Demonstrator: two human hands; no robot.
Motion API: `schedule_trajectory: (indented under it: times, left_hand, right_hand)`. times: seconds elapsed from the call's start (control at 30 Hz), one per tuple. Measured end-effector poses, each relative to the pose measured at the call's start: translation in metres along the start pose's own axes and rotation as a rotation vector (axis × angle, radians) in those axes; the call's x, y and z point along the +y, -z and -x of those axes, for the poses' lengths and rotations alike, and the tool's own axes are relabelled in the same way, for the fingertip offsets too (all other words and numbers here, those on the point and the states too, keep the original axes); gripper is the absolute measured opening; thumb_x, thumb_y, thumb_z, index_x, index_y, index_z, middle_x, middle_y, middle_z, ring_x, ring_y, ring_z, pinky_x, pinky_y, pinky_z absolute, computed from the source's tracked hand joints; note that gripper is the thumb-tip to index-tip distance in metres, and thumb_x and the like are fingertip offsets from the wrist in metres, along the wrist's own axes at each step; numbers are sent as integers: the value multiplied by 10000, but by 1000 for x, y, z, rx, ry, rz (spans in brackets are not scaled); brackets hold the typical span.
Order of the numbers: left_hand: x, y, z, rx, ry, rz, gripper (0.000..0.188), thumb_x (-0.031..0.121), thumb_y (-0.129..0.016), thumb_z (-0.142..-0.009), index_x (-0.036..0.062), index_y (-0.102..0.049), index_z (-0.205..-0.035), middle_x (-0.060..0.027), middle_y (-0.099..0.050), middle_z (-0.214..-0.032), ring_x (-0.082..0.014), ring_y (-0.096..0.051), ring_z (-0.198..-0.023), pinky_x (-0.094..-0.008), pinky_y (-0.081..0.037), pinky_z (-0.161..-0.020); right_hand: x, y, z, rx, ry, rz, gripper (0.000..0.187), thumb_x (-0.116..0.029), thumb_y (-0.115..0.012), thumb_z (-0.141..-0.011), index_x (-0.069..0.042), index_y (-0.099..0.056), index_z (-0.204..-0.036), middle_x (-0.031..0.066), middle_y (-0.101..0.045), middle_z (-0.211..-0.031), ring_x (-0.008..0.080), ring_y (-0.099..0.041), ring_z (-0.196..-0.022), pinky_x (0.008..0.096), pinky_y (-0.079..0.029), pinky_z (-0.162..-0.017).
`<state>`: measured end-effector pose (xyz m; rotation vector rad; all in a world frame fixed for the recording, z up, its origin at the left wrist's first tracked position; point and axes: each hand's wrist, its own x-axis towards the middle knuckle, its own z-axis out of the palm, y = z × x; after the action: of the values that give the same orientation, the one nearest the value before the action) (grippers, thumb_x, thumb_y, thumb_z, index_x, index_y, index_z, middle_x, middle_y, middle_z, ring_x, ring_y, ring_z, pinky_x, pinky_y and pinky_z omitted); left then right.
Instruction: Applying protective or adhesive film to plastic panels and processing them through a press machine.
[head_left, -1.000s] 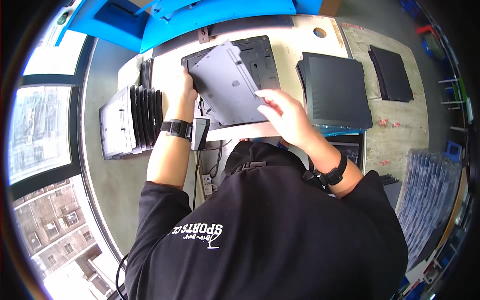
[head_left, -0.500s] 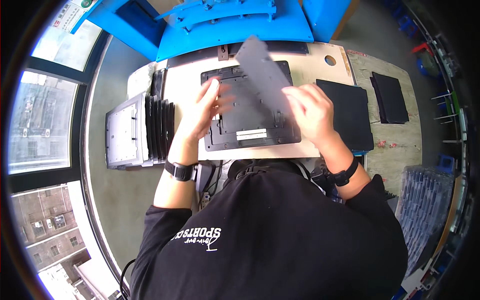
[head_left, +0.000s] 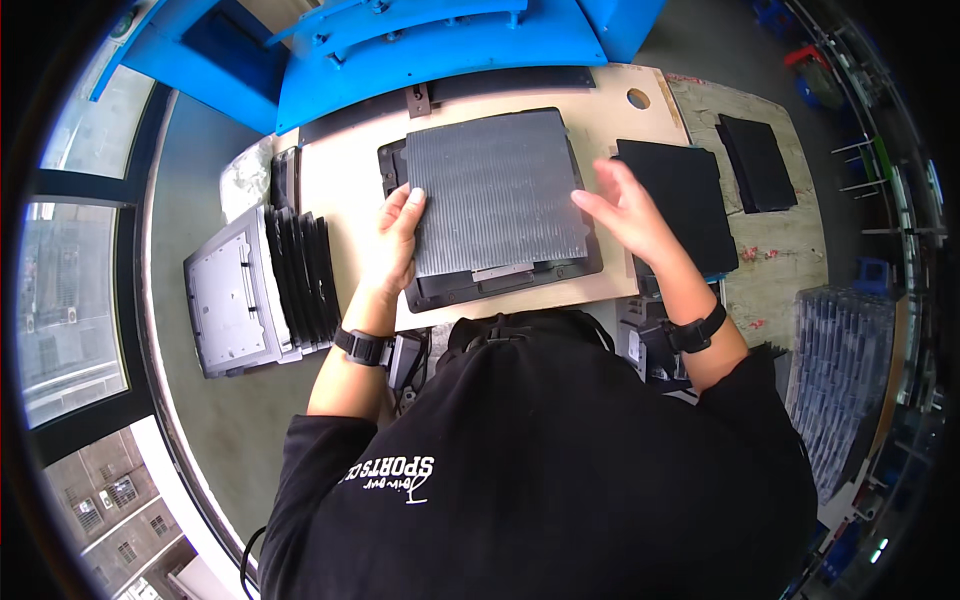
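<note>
A dark grey panel with fine parallel ribs (head_left: 495, 190) lies over a larger black plastic frame (head_left: 450, 291), slightly turned against it. The frame's rim shows around the panel, and a light strip (head_left: 503, 271) peeks out at the near edge. My left hand (head_left: 395, 238) grips the panel's left edge, thumb on top and fingers partly hidden. At the right edge, my right hand (head_left: 630, 212) is open, its fingers apart and the thumb tip at or very near the edge.
Blue machine (head_left: 440, 70) stands behind the wooden board (head_left: 350, 180). Several black frames (head_left: 235, 295) lean in a stack at left. Dark flat sheets (head_left: 680, 205) and another dark stack (head_left: 760, 165) lie at right. Clear plastic-wrapped pieces (head_left: 845, 385) stand lower right.
The panel has gone from tilted in my right hand to flat over the frame, ribs up. My left hand has taken its left edge; my right hand has opened. The whole view has shifted.
</note>
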<state>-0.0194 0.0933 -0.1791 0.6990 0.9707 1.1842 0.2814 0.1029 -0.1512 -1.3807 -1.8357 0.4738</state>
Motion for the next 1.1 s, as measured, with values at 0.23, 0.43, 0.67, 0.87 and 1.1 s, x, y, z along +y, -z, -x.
schedule_trajectory:
  times: [0.23, 0.43, 0.67, 0.87, 1.1]
  left_hand:
    - [-17, 2, -9, 216, -63, -302, 451, 258, -575, -941, -39, -470, -1264, -99, -585, -1140, -138, -545, -1021, -267, -439, -892]
    - [9, 21, -11, 65, -145, -335, 467, 85, -572, -921, -40, -414, -1342, -106, -599, -1141, -136, -566, -1017, -260, -452, -893]
    - [121, -50, 13, -453, -320, -1074, 393, 98, -706, -812, 23, -619, -1188, -28, -646, -908, -75, -544, -863, -230, -458, -792]
    - [116, -11, -5, 281, -980, -608, 356, 267, -515, -944, 33, -545, -1210, -110, -620, -1091, -207, -583, -1004, -345, -445, -883]
    - [-26, 0, 17, -197, -362, -1723, 819, 630, -531, -824, 48, -409, -1388, -166, -304, -1485, -330, -190, -1410, -506, -129, -1138]
  right_hand:
    - [22, -45, 21, -128, -457, -617, 320, -108, -584, -920, 1, -519, -1214, 25, -597, -808, 80, -554, -706, 218, -464, -634]
    - [40, -35, 9, -139, -369, -428, 445, -373, -536, -945, -3, -668, -734, 90, -632, -676, 169, -603, -627, 310, -490, -661]
    - [-74, 25, -83, -333, 606, 162, 518, -182, -709, -752, -83, -523, -1225, 138, -562, -1211, 338, -542, -1095, 371, -438, -919]
    - [-4, -1, -68, -308, -123, -260, 277, -223, -689, -828, 15, -552, -865, 114, -569, -650, 185, -612, -649, 355, -477, -588]
    - [29, -86, 25, 15, -147, 175, 495, -423, -737, -742, 17, -563, -889, 204, -558, -1018, 340, -548, -937, 443, -439, -803]
